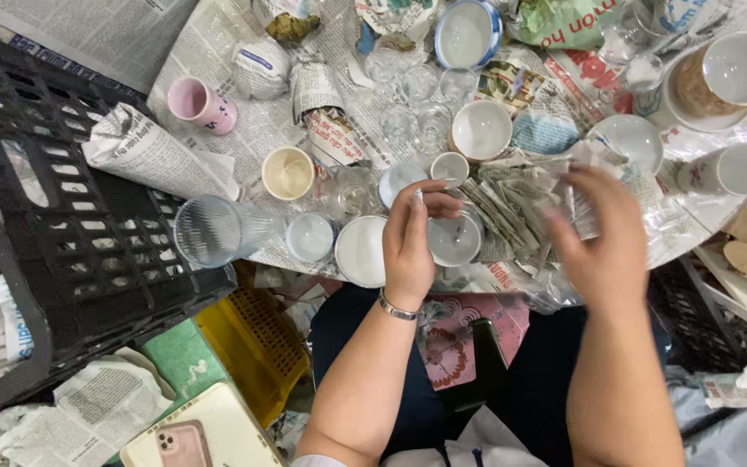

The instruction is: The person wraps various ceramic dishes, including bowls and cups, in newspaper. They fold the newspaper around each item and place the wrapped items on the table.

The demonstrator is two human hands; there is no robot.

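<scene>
- Head view: a person seated at a newspaper-covered round table point(244, 138) works among cups, bowls and glasses, both bare forearms reaching up from the lower edge of the frame.
- The left hand point(410, 242), a metal bracelet point(397, 308) at its wrist, curls its fingers over the rim of a small white ceramic cup point(454, 239) that stands at the near edge of the table; the grip looks light, fingertips on the rim.
- The right hand point(603, 233) is blurred, its fingers bent around crumpled sheets of newspaper point(520, 195) just right of that cup; whether it grips them tightly cannot be told.
- Just left of the left hand sit a round white ceramic saucer point(361, 251) and a small pale blue cup point(310, 236), close together.
- A clear ribbed drinking glass point(213, 230) lies on its side at the table's left edge, touching a black plastic crate point(62, 225).
- A long parcel wrapped in newspaper point(153, 156) rests across the crate and the table.
- Farther back stand a pink ceramic cup point(201, 104), a cream cup point(288, 173), a cluster of small clear glasses point(412, 104), and a white bowl point(482, 130).
- At the right edge a white mug point(731, 169) lies on its side.
- Below the table, a phone in a pink case point(183, 445) lies on a pale tray.
</scene>
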